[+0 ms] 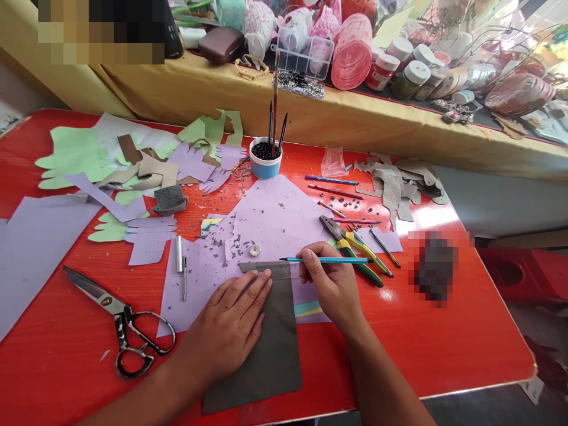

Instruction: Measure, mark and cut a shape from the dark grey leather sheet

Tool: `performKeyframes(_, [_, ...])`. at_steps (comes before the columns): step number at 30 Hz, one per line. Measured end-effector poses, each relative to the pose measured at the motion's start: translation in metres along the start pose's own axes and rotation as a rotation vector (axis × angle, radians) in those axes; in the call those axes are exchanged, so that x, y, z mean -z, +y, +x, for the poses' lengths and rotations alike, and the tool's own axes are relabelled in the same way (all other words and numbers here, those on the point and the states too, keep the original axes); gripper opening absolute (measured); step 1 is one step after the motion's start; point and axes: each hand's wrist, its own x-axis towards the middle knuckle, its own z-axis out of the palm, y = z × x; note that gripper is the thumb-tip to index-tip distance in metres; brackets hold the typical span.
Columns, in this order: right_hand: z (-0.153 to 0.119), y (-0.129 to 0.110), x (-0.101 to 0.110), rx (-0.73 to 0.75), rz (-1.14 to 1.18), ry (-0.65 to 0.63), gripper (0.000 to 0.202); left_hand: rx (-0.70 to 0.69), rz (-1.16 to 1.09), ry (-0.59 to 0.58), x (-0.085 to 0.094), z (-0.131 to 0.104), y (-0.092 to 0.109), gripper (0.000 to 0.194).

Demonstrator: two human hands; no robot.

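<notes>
Creased grey sheet (275,343) lies under the flat left hand (233,319); the right hand (332,281) pinches a slender pen (344,260).

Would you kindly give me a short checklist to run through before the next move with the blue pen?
1. Dark sheet pressed down by the left hand: ok.
2. Blue pen gripped in the right hand: ok.
3. Scissors lying away from both hands: ok.
4. Purple paper free of scraps: not ok.
5. Marks on the sheet accurate: cannot tell.
</notes>
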Motion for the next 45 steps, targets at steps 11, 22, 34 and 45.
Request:
performKeyframes(11, [-0.0007, 0.0007, 0.001, 0.018, 0.0, -0.006, 0.027, 0.005, -0.004, 0.001, -0.0021, -0.0016, -0.0001, 0.043])
performKeyframes(22, [-0.0012, 0.0007, 0.0009, 0.025, -0.023, -0.009, 0.028, 0.0, -0.013, 0.002, -0.0021, -0.0013, -0.0002, 0.043])
performKeyframes(34, [-0.001, -0.0002, 0.0004, 0.022, -0.023, -0.019, 0.028, 0.005, -0.022, 0.0, -0.0026, -0.0018, -0.0005, 0.043])
performKeyframes(45, [-0.0014, -0.0011, -0.0012, 0.028, -0.064, -0.034, 0.028, 0.005, -0.017, 0.0, -0.0021, -0.0017, -0.0004, 0.044])
